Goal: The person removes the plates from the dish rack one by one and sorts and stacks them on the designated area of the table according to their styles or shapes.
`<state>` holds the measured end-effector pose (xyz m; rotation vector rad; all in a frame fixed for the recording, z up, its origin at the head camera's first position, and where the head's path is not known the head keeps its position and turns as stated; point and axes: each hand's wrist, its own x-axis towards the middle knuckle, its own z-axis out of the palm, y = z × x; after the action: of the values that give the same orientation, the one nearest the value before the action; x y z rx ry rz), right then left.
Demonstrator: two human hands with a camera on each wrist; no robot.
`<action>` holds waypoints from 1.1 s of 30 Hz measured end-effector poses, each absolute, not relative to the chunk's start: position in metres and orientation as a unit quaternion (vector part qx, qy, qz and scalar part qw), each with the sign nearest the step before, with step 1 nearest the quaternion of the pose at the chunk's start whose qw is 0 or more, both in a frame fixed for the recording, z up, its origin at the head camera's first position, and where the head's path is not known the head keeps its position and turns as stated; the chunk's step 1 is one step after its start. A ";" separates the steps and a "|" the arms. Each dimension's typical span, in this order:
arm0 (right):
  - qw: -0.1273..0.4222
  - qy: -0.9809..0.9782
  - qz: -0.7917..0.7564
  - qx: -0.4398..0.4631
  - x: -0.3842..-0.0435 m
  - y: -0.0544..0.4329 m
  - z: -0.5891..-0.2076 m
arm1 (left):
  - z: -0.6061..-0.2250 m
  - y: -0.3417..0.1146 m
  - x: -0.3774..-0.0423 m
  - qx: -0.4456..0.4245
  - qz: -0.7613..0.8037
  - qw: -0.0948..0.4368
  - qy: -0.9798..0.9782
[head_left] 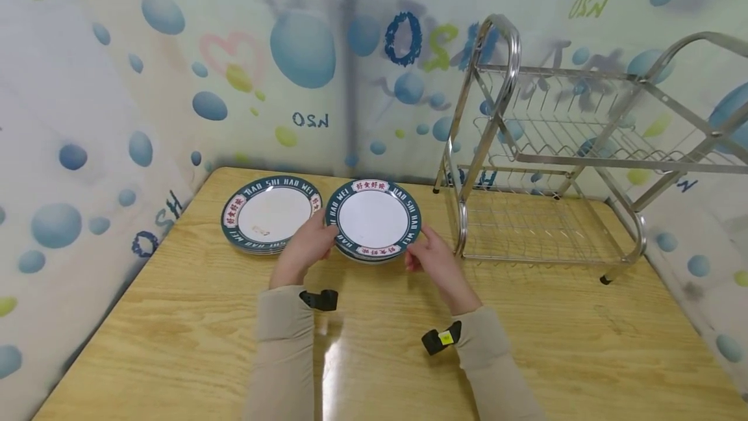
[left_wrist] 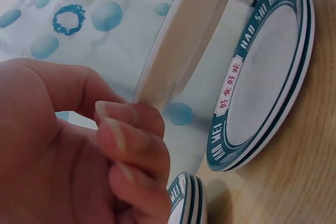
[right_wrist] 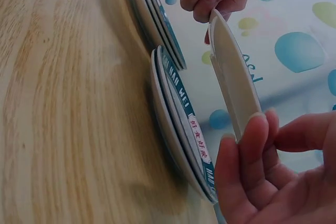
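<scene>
Both hands hold a white round plate [head_left: 374, 219] with a dark green lettered rim, raised over a small stack of matching plates [left_wrist: 265, 77]. At its left edge my left hand [head_left: 308, 245] pinches the rim between thumb and fingers. Opposite, my right hand [head_left: 435, 262] pinches the right edge the same way. The held plate's pale underside [right_wrist: 236, 72] shows in both wrist views, with a gap between it and the plates below. A second stack of the same plates [head_left: 274, 213] lies to the left, its right edge partly behind my left hand.
A two-tier metal dish rack [head_left: 491, 148] stands on the right of the wooden table [head_left: 374, 336]. Behind and on both sides, the walls [head_left: 245, 122] carry a bubble and letter pattern. Black bands with small devices [head_left: 320, 299] sit on both wrists.
</scene>
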<state>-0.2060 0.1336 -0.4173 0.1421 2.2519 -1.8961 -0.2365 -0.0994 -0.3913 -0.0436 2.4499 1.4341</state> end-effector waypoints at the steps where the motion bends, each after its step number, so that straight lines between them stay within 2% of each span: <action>1: 0.101 0.758 -0.642 0.054 -0.207 0.134 -0.419 | -0.392 -0.099 -0.237 -0.010 0.498 0.148 0.854; 6: 0.105 0.760 -0.639 0.060 -0.211 0.137 -0.425 | -0.392 -0.095 -0.239 0.008 0.478 0.133 0.868; 18: 0.108 0.766 -0.630 0.058 -0.216 0.137 -0.442 | -0.406 -0.096 -0.238 -0.008 0.469 0.155 0.869; 33: 0.111 0.762 -0.635 0.064 -0.214 0.139 -0.456 | -0.424 -0.091 -0.242 -0.003 0.450 0.150 0.880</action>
<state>-0.2144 0.1390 -0.4560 0.1890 2.2372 -1.8663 -0.2415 -0.0906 -0.4239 -0.0075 2.5294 1.2935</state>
